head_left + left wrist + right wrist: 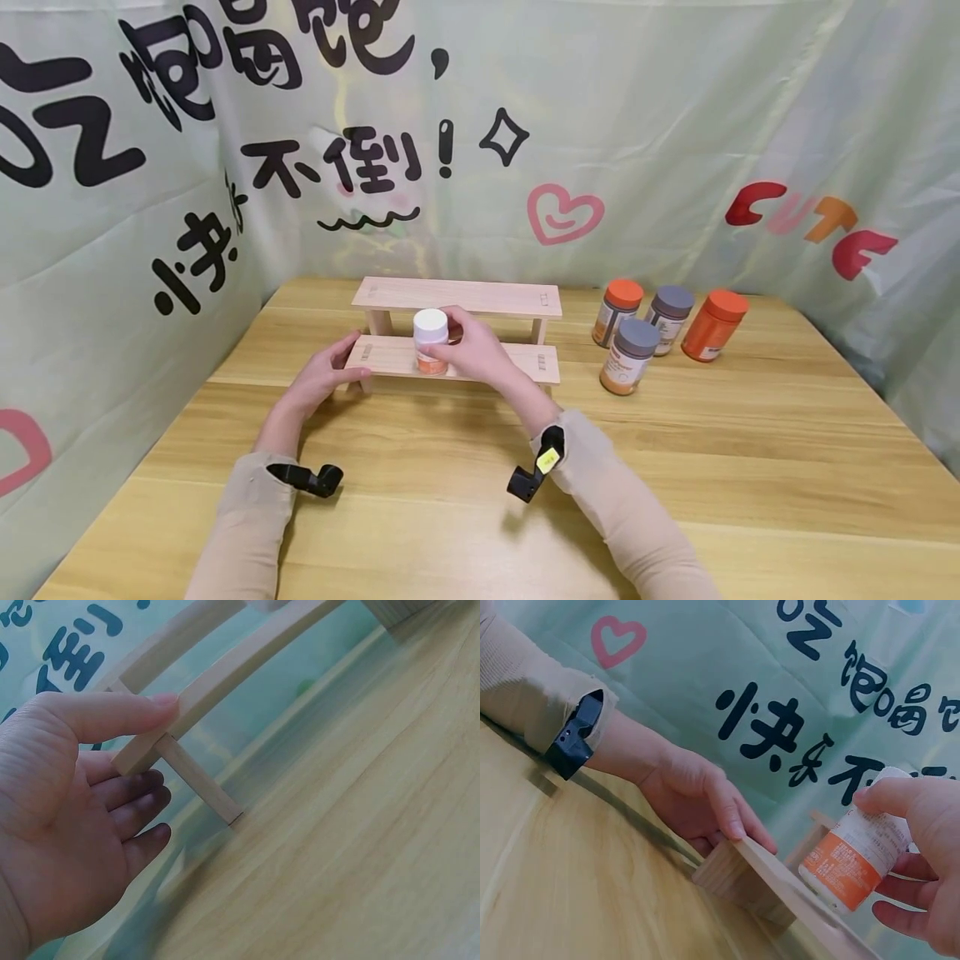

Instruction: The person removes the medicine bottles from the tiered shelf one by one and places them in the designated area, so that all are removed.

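A two-tier wooden rack [487, 358] stands on the table. My left hand [324, 377] grips the left end of its lower step; in the left wrist view the thumb of that hand [82, 772] lies along the front edge and the fingers are at the end and below it. My right hand [474, 346] holds a small white-capped pill bottle [431, 342] from its right side, at the lower step. Its orange-and-white label faces the camera in the right wrist view, where the bottle [855, 859] is at the step's surface; whether its base touches cannot be told.
Right of the rack stand several more bottles: an orange-capped one [618, 312], a grey-capped one [669, 321], another grey-capped one [628, 358] in front, and an all-orange one [714, 327]. A printed cloth [660, 125] hangs behind the wooden table [420, 533].
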### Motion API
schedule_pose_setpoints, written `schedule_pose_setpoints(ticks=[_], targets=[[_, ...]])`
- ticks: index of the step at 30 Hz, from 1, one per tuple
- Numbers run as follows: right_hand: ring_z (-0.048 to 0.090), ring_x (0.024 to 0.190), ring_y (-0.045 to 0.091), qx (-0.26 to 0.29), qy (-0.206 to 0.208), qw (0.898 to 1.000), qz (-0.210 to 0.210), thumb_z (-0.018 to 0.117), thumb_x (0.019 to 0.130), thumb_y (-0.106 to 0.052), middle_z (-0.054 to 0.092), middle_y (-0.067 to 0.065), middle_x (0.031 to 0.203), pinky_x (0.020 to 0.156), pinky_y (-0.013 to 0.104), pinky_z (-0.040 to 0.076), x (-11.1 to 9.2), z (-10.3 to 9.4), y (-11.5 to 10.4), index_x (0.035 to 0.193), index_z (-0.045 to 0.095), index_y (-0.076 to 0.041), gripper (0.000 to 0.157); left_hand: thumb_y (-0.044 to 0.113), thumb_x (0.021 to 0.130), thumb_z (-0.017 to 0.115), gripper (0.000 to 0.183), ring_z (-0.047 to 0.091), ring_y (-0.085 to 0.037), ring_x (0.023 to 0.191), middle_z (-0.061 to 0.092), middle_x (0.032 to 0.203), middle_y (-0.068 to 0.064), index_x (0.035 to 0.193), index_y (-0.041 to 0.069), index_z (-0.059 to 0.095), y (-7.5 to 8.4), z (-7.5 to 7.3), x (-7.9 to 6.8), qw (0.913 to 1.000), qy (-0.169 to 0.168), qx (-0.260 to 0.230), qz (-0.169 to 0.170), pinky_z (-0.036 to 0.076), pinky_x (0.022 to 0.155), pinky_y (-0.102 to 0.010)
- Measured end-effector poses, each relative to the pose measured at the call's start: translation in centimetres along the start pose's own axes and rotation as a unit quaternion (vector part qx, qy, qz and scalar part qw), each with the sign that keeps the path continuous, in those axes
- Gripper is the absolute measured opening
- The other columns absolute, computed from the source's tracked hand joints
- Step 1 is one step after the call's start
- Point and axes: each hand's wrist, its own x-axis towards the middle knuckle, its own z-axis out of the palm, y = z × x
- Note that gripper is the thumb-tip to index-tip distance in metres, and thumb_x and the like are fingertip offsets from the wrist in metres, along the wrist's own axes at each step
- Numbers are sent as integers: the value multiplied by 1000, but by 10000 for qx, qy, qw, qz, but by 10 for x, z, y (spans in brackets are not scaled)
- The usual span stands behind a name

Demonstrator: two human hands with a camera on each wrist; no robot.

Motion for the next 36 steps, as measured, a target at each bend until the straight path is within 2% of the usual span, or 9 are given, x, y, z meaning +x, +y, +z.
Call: schedule_pose_setpoints(ticks=[5, 14, 24, 36], targets=[[59, 95, 22, -3, 78, 9999, 82, 74, 78, -18, 62, 8, 103, 79, 32, 50, -7, -13, 4, 121, 54, -5, 49, 23, 83, 70, 89, 14, -36, 137, 9, 150, -25, 144, -9, 13, -2, 0, 0, 9999, 16, 56, 127, 13, 111, -44], [58, 94, 23, -120, 126, 9998, -11, 73, 79, -19, 61, 9, 104, 80, 35, 49, -22, -40, 13, 121, 54, -5, 48, 10, 85, 66, 81, 12, -33, 138, 9, 152, -20, 145, -6, 13, -1, -2, 2, 9998, 61, -26, -198, 11, 112, -44], [57, 90, 26, -230, 204, 9994, -128, 72, 79, -13, 60, 13, 102, 78, 36, 48, -40, -68, 24, 120, 54, -1, 47, 9, 84, 66, 83, 12, -33, 138, 9, 152, -21, 145, -7, 12, -3, -1, 2, 9998, 20, -79, -176, 11, 111, -44], [57, 95, 30, -332, 264, 9989, 195, 70, 81, -12, 58, 16, 108, 77, 37, 49, -63, -104, 22, 126, 50, -1, 50, 9, 85, 65, 82, 12, -33, 138, 8, 152, -21, 145, -7, 12, 1, -1, 1, 9998, 4, -77, -174, 11, 111, -45]])
